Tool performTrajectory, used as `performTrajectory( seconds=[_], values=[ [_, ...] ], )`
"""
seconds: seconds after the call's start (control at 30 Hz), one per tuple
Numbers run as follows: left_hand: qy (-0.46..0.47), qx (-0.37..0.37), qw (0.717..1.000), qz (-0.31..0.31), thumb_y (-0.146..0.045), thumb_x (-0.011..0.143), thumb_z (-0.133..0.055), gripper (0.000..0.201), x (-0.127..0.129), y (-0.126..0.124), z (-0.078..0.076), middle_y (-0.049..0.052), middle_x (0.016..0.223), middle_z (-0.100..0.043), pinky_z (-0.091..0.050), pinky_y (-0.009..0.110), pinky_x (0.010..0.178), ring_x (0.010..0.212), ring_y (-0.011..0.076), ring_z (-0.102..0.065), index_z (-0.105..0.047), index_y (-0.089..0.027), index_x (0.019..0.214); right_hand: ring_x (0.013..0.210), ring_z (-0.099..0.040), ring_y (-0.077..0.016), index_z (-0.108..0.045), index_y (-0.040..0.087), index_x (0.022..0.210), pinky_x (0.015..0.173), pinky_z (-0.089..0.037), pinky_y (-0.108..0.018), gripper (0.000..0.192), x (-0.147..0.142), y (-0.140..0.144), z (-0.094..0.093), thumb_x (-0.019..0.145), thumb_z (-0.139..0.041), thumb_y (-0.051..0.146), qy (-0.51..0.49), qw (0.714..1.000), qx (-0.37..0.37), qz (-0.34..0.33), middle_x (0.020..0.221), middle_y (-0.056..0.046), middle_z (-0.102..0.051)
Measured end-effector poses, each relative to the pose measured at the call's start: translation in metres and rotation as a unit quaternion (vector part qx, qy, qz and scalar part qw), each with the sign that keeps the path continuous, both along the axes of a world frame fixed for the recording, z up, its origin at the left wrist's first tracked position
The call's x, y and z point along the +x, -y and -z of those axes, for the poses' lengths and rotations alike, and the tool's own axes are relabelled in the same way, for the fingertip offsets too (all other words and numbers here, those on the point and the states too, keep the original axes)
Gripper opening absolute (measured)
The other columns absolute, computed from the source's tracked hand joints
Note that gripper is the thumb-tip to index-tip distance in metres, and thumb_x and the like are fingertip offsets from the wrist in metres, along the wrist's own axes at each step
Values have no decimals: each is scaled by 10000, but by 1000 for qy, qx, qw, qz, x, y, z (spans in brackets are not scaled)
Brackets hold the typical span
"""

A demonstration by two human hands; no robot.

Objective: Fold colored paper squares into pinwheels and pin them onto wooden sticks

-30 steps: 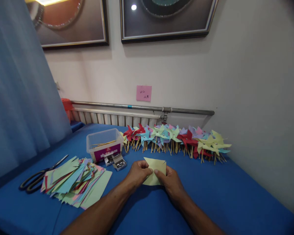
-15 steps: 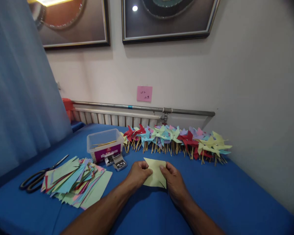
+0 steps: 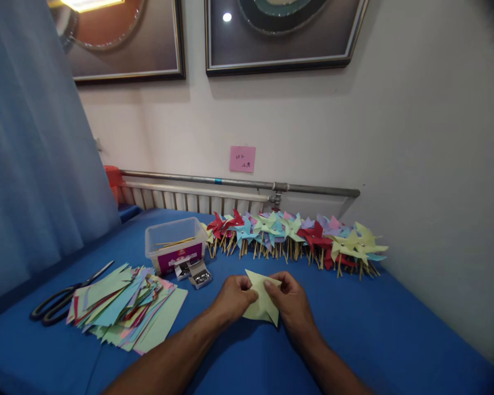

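Both my hands hold a pale yellow paper square (image 3: pixel 262 300) just above the blue table (image 3: pixel 379 334). My left hand (image 3: pixel 233 298) pinches its left side, and my right hand (image 3: pixel 291 303) folds a corner in toward the middle. To the left lies a loose pile of coloured paper squares (image 3: pixel 125 306). Behind my hands a long row of finished paper pinwheels (image 3: pixel 296 237) on wooden sticks lies along the wall.
A clear plastic box with wooden sticks (image 3: pixel 175 249) stands left of the pinwheels, two small open pin boxes (image 3: pixel 193 272) in front of it. Black scissors (image 3: pixel 63 295) lie at far left. A blue curtain (image 3: pixel 33 164) hangs left; a radiator pipe (image 3: pixel 239 182) runs behind the table.
The right hand has folded the sheet's right corner inward, so the square looks narrower and more pointed. Both hands sit slightly lower in view; nothing else on the table moved.
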State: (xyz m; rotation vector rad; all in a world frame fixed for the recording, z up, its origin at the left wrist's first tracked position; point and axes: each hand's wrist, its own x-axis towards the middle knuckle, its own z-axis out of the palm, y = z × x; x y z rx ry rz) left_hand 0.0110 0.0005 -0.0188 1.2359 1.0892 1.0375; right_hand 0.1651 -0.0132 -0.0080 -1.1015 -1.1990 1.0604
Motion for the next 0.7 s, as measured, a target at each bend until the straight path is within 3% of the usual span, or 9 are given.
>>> performTrajectory(
  seconds=[0.17, 0.4, 0.5, 0.7],
  values=[
    [-3, -25, 1000, -10, -181, 601, -671, 133, 3, -2, 6, -44, 517, -542, -308, 220, 479, 456, 86, -432, -538, -181, 595, 727, -588, -212, -583, 236, 737, 702, -468, -322, 223, 1, 4, -3, 802, -681, 425, 157, 981, 109, 45, 753, -20, -643],
    [29, -49, 998, -33, -209, 563, -698, 149, 1, -1, -4, -30, 553, -565, -357, 239, 516, 492, 104, -482, -570, -167, 628, 1020, -625, -256, -663, 243, 821, 913, -459, -349, 213, 2, 12, -11, 885, -628, 442, 238, 951, 193, -38, 1057, -72, -688],
    [2, -54, 997, -50, -197, 545, -683, 150, -1, -2, -7, -38, 522, -548, -343, 236, 503, 475, 99, -466, -544, -176, 597, 977, -633, -243, -681, 231, 774, 883, -464, -331, 319, 3, 10, -11, 940, -536, 461, 223, 957, 179, -52, 1046, -74, -691],
    [-14, -31, 999, -29, -187, 569, -627, 95, -1, -1, -6, -38, 505, -532, -312, 231, 477, 453, 89, -423, -533, -184, 580, 681, -555, -187, -621, 222, 787, 635, -453, -279, 326, 2, 4, -6, 862, -628, 539, 107, 990, 87, -14, 728, -5, -632]
  ],
)
